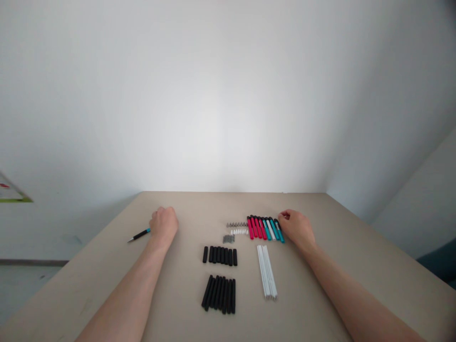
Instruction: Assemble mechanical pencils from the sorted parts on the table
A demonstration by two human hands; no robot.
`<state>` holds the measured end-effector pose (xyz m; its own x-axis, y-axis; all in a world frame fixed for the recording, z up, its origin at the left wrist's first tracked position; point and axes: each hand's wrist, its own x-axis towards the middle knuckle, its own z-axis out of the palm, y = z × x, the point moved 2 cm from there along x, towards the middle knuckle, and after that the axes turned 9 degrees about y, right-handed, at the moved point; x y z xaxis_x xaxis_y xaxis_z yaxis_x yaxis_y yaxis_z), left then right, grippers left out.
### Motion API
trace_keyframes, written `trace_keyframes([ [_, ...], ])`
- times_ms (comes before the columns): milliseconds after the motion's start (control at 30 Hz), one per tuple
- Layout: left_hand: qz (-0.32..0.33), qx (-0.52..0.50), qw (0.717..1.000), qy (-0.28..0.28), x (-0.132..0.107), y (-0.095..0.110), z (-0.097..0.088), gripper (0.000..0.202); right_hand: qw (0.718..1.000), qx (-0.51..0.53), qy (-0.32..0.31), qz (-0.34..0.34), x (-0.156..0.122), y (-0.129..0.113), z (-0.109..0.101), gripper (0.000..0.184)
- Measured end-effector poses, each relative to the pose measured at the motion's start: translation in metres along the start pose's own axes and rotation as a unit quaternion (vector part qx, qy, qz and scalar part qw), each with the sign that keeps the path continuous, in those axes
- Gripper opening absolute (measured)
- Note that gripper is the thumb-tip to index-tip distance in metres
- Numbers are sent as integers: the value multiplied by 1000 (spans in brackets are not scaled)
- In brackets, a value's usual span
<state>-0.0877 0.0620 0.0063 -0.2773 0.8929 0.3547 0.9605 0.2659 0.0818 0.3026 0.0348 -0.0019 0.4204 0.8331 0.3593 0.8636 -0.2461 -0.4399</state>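
Observation:
My left hand (164, 224) rests on the beige table (320, 285) at the left, fingers curled around the end of an assembled black pen with a teal end (139, 234), which lies on the table pointing left. My right hand (296, 226) sits at the right end of a row of red, teal and white pen caps (265, 228), fingertips pinched at the last teal piece. Between the hands lie two rows of black barrels (220, 255) (219, 294), a bundle of white refills (267, 278), small metal tips (237, 224), white bits (239, 232) and springs (228, 238).
A plain white wall rises behind the table's far edge. The floor shows at the lower left, and a dark object sits at the far right edge beyond the table.

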Motion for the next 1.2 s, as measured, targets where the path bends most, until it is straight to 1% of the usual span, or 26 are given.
trace_keyframes([
  [100, 12, -17, 1000, 4, -2, 2, -1, 34, 1000, 7, 9, -8, -1, 0, 0, 23],
  [167, 35, -37, 999, 8, -2, 5, -1, 31, 1000, 13, 19, -14, 0, -1, 0, 23],
  [267, 104, -89, 990, 15, -1, 16, -5, 27, 999, 28, 40, -21, 0, -3, -2, 24],
  [367, 205, -160, 965, 29, -10, 37, -16, 25, 996, 51, 59, -39, -3, -12, -11, 24],
  [400, 256, -193, 947, 34, -16, 46, -22, 23, 995, 65, 60, -55, -7, -18, -15, 24],
  [433, 338, -264, 901, 63, -26, 57, -30, 21, 991, 87, 58, -81, -12, -25, -20, 23],
  [467, 402, -321, 853, 88, -36, 66, -38, 21, 979, 141, 48, -136, -19, -34, -26, 24],
  [500, 452, -355, 812, 102, -46, 74, -44, 20, 962, 190, 30, -195, -28, -43, -31, 25],
  [533, 482, -372, 786, 108, -56, 81, -50, 21, 942, 225, 4, -247, -38, -53, -36, 26],
  [567, 500, -383, 770, 101, -65, 88, -53, 23, 922, 246, -30, -299, -48, -62, -39, 26],
  [600, 509, -391, 762, 85, -73, 93, -56, 26, 907, 255, -58, -331, -57, -69, -41, 26],
  [667, 515, -411, 750, 57, -84, 101, -58, 31, 883, 257, -101, -380, -71, -80, -40, 25],
  [700, 520, -417, 744, 44, -87, 103, -57, 32, 875, 255, -115, -394, -75, -83, -39, 26],
  [800, 536, -414, 735, 38, -91, 106, -54, 37, 867, 266, -145, -396, -79, -85, -33, 30],
  [867, 547, -401, 733, 55, -90, 106, -51, 42, 871, 274, -145, -381, -78, -84, -31, 33],
  [967, 562, -389, 724, 96, -89, 106, -51, 55, 882, 287, -131, -349, -76, -84, -35, 38],
  [1067, 568, -370, 722, 138, -87, 105, -55, 62, 879, 308, -129, -340, -78, -86, -38, 37],
  [1133, 567, -348, 730, 157, -85, 103, -58, 59, 872, 322, -123, -348, -79, -85, -38, 36],
  [1200, 552, -326, 747, 176, -79, 98, -60, 48, 874, 337, -108, -333, -76, -80, -35, 38],
])
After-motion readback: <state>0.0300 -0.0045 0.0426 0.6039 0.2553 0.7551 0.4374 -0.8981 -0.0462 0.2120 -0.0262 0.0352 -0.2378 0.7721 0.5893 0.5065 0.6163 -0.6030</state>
